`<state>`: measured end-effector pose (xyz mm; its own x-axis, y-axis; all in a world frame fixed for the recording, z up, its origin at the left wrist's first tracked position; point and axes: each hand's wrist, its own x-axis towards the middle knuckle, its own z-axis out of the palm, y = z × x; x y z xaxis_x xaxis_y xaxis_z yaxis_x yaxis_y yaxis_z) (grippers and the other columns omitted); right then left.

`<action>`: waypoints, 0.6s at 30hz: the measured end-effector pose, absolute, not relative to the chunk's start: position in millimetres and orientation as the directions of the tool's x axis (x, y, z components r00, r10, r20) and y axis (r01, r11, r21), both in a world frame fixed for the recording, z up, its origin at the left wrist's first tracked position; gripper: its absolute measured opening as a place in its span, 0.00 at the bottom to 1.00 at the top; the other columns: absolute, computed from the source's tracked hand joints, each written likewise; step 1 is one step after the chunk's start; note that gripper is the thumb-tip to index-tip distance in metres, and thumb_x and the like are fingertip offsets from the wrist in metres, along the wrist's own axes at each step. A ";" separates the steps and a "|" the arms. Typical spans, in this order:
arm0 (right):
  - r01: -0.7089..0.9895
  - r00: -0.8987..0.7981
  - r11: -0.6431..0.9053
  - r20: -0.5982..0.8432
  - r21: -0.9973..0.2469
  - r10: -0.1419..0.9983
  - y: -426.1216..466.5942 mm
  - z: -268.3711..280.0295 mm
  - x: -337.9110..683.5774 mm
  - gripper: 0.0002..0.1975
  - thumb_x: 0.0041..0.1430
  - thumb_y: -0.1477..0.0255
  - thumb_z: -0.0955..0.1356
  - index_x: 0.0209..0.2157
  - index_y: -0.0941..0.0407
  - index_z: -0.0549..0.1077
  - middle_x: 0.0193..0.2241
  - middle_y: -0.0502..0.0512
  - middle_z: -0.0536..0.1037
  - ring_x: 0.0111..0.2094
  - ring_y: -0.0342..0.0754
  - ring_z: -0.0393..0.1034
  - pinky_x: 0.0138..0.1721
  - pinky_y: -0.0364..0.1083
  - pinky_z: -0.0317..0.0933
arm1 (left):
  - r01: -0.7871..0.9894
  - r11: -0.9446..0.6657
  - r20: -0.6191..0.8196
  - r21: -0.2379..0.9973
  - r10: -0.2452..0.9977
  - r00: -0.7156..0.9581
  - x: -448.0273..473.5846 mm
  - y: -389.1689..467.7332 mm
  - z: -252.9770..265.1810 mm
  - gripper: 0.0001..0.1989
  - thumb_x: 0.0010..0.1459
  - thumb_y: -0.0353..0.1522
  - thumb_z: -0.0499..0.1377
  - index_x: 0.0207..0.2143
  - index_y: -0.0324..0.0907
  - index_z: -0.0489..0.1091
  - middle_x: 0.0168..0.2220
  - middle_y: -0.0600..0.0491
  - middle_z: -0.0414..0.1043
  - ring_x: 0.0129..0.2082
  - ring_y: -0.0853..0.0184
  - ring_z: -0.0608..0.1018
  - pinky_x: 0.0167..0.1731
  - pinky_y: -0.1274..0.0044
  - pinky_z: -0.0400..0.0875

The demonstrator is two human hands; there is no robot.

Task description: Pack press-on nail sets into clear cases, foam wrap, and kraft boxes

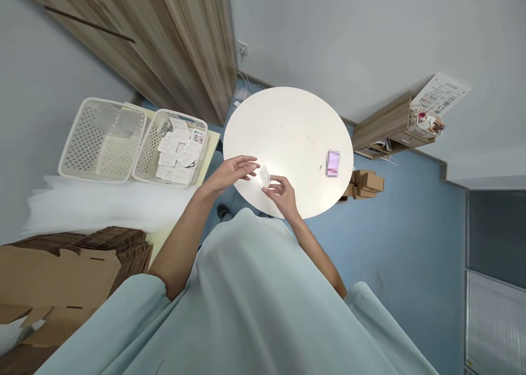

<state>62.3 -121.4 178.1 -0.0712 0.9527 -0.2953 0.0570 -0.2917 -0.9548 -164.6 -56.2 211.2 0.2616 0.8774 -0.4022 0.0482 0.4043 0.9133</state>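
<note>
Over the near part of a round white table [287, 128], my right hand [281, 193] pinches a small white printed card or packet [264, 176] between thumb and fingers. The piece is tilted, and its print is too small to read. Just left of it is my left hand [235, 172], fingers stretched out and a little apart, holding nothing. Its fingertips come close to the white piece; I see no clear contact. Toward the table's right side lies a phone-like object [332, 163] with a blurred pink face.
Left of the table stand a white basket [142, 169] of similar white printed pieces and another white basket [66, 156]. White sheeting [110, 202] and folded cardboard [57, 276] lie nearer me. Small brown boxes [367, 182] and a wooden shelf [386, 124] are at right.
</note>
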 end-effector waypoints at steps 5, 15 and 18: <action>-0.509 -0.371 -0.651 -0.540 -0.562 0.756 -121.0 187.2 76.8 0.19 0.64 0.54 0.77 0.47 0.52 0.79 0.52 0.59 0.87 0.35 0.44 0.80 0.37 0.42 0.75 | -0.044 0.433 -0.405 0.900 0.871 0.280 -142.7 -60.4 211.8 0.36 0.49 0.57 0.78 0.52 0.43 0.83 0.52 0.41 0.85 0.50 0.53 0.85 0.47 0.67 0.78; -0.570 -0.322 -0.656 -0.600 -0.495 0.733 -128.8 184.9 78.1 0.14 0.67 0.57 0.77 0.43 0.53 0.79 0.44 0.55 0.88 0.32 0.45 0.80 0.31 0.42 0.73 | 0.023 0.398 -0.392 0.917 0.890 0.232 -131.6 -65.5 220.1 0.29 0.45 0.52 0.81 0.41 0.41 0.85 0.34 0.47 0.83 0.36 0.59 0.82 0.37 0.69 0.73; -0.498 -0.246 -0.577 -0.532 -0.647 0.810 -130.8 181.9 79.4 0.19 0.60 0.53 0.80 0.42 0.52 0.81 0.43 0.54 0.87 0.34 0.45 0.80 0.34 0.43 0.73 | 0.055 0.387 -0.390 0.921 0.902 0.184 -135.9 -65.5 223.6 0.31 0.41 0.52 0.82 0.39 0.42 0.84 0.35 0.47 0.83 0.36 0.59 0.82 0.36 0.70 0.73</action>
